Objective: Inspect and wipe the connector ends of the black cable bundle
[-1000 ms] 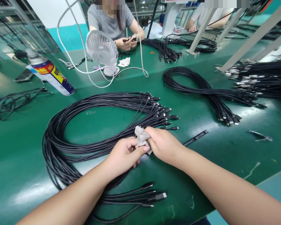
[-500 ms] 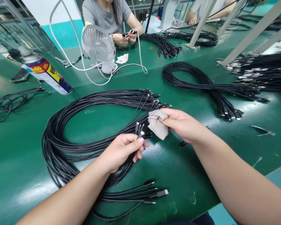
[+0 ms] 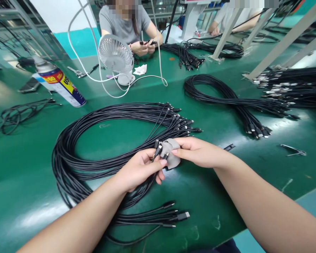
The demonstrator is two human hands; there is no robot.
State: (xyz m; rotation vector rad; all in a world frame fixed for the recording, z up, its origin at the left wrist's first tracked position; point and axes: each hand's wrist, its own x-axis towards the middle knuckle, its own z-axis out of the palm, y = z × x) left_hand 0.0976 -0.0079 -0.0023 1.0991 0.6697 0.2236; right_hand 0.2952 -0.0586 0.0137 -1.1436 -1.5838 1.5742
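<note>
Several black cable plugs (image 3: 158,151) stick up from my left hand (image 3: 142,168), whose thumb and fingers are closed round them. My right hand (image 3: 197,151) pinches a grey cloth (image 3: 173,163), which lies against the plugs. Both hands are close together over the near side of a big looped bundle of black cables (image 3: 65,151). That bundle's plug ends fan out on the green table just beyond my hands. Below my left hand, several more cable ends with a larger plug (image 3: 183,216) point to the right.
A spray can (image 3: 61,84) and a small white fan (image 3: 116,54) stand at the back left. Another cable bundle (image 3: 213,82) lies right of centre, with tweezers (image 3: 293,150) nearer me. Across the table (image 3: 226,196), a co-worker's hands (image 3: 143,48) hold cables.
My right hand has moved left and down, bringing the grey cloth against the plugs in my left hand. My left hand still grips them. The view has shifted slightly.
</note>
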